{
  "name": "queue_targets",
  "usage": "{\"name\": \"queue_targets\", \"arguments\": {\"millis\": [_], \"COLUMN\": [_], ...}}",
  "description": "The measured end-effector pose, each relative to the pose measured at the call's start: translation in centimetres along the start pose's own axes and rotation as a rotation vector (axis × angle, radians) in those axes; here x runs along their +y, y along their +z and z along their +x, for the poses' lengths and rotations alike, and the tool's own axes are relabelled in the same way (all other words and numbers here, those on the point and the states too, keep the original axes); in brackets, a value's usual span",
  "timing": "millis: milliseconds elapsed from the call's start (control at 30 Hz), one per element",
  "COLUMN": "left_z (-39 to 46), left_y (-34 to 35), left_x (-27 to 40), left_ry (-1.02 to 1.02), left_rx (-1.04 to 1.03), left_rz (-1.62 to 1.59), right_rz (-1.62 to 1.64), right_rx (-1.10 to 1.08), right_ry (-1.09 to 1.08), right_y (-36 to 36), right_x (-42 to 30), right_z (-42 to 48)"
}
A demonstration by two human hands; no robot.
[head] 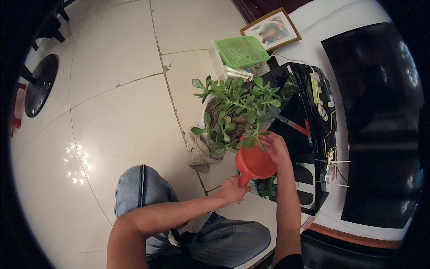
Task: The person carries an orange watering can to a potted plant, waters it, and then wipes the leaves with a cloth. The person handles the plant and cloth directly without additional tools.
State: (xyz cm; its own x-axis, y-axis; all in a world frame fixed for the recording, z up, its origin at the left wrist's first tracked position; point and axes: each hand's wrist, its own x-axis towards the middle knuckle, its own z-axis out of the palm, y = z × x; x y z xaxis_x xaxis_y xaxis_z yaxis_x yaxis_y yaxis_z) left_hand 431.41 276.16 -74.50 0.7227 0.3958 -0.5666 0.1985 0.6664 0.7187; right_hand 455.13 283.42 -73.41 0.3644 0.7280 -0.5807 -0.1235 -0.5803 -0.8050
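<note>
My left hand (pixel 232 191) grips the handle of a red plastic dipper (pixel 257 164), whose open mouth faces up. At the dipper's far rim is my right hand (pixel 274 146), its fingers among the lowest leaves of a jade plant (pixel 235 104). Leaves hide those fingertips, so whether they pinch a leaf or the rim cannot be told. The plant grows from soil in a white pot (pixel 205 111), just beyond the dipper. A crumpled grey cloth (pixel 200 149) lies against the pot's near left side. Under the dipper a smaller green plant (pixel 267 188) shows in part.
A black glossy cabinet (pixel 295 134) stands right of the pot, bearing cables, a power strip (pixel 315 89) and a white router (pixel 327 181). Beyond it is a large television (pixel 379 127). A green basket (pixel 243 52) and framed picture (pixel 273 30) are behind the plant. Tiled floor (pixel 127 111) extends left.
</note>
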Motion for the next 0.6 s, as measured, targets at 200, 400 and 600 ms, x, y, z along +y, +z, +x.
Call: {"name": "queue_targets", "arguments": {"millis": [200, 400, 600], "left_z": [-0.6, -0.4, 0.0], "left_y": [-0.5, -0.8, -0.1], "left_x": [0.1, 0.0, 0.2], "left_ry": [0.001, 0.010, 0.026], "left_rx": [0.036, 0.038, 0.021], "left_rz": [0.024, 0.072, 0.034], "right_rz": [-0.400, -0.476, 0.493], "right_rx": [0.100, 0.109, -0.057], "right_ry": [0.115, 0.263, 0.243], "right_y": [-1.5, -0.1, 0.3], "right_x": [4.3, 9.5, 4.9], "right_z": [1.1, 4.1, 4.4]}}
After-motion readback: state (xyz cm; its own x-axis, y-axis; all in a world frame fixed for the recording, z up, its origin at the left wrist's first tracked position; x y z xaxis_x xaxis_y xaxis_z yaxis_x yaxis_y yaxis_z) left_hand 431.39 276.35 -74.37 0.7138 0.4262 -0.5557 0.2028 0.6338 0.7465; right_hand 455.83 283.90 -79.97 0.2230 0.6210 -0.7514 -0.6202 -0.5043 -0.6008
